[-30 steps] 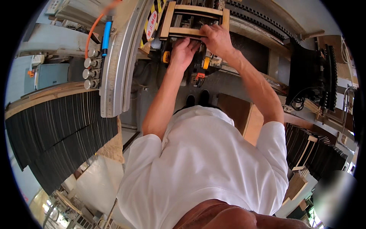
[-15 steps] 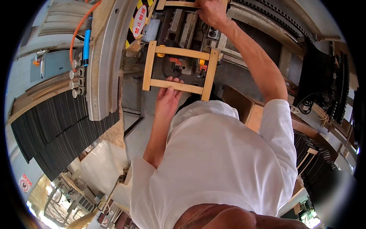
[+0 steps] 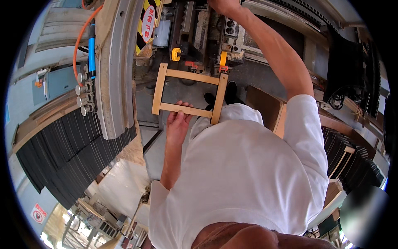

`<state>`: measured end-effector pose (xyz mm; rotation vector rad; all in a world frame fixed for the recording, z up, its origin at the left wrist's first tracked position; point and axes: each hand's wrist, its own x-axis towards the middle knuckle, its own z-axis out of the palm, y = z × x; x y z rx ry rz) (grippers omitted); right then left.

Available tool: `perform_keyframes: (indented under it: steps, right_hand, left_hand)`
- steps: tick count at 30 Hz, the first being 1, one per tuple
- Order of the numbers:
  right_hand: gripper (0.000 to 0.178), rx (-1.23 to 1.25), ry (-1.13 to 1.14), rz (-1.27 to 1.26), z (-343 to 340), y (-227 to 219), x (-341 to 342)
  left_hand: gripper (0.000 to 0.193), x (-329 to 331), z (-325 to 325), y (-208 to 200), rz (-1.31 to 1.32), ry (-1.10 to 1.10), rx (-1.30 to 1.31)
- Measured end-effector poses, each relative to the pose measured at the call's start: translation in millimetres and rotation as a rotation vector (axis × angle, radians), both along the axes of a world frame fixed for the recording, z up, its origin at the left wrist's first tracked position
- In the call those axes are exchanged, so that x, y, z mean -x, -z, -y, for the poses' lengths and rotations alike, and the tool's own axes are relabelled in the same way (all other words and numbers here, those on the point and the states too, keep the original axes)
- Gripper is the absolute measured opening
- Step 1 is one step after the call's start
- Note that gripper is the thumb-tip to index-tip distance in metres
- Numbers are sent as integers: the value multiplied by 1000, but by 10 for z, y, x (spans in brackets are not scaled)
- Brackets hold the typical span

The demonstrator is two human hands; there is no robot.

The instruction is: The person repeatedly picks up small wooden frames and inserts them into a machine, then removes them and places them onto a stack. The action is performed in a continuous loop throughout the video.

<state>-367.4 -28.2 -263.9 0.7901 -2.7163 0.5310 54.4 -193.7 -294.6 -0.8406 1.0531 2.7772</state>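
Observation:
My left hand (image 3: 178,124) grips the near rail of a small light-wood frame (image 3: 192,76), thumb on top and fingers curled under the rail. The frame is two uprights joined by two rails, and it hangs in front of my waist, slightly tilted. Beyond it, my right arm stretches far over a machine bed (image 3: 203,35). My right hand (image 3: 226,6) is at the top edge of the picture. Its fingers are cut off there, so what it touches does not show.
A yellow knob (image 3: 176,54) and a yellow-and-red clamp (image 3: 223,62) sit just past the frame. Along the left runs a metal beam (image 3: 116,83) beside a striped warning sign (image 3: 148,23) and stacked black strips (image 3: 62,145). A brown panel (image 3: 263,108) stands at right.
The wooden frame in my left hand has come nearer my body, uncovering the knob and clamp. A second wooden piece by my right hand has left the view, and that hand is now partly cut off.

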Motion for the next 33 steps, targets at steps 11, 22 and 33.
perform_keyframes:
  steps: [11, 22, 33]
  right_hand:
    - [29, -117, -21, -16, -42, 367, 474]
    - [49, -457, -169, 27, 9, -178, 200]
    - [29, -324, -218, -194, -11, -203, 219]
  left_hand:
    - [36, -269, 563, 339, 73, -51, -16]
    - [34, -208, 708, 583, 125, -46, 130]
    - [32, -668, 440, 771, 167, -179, 217]
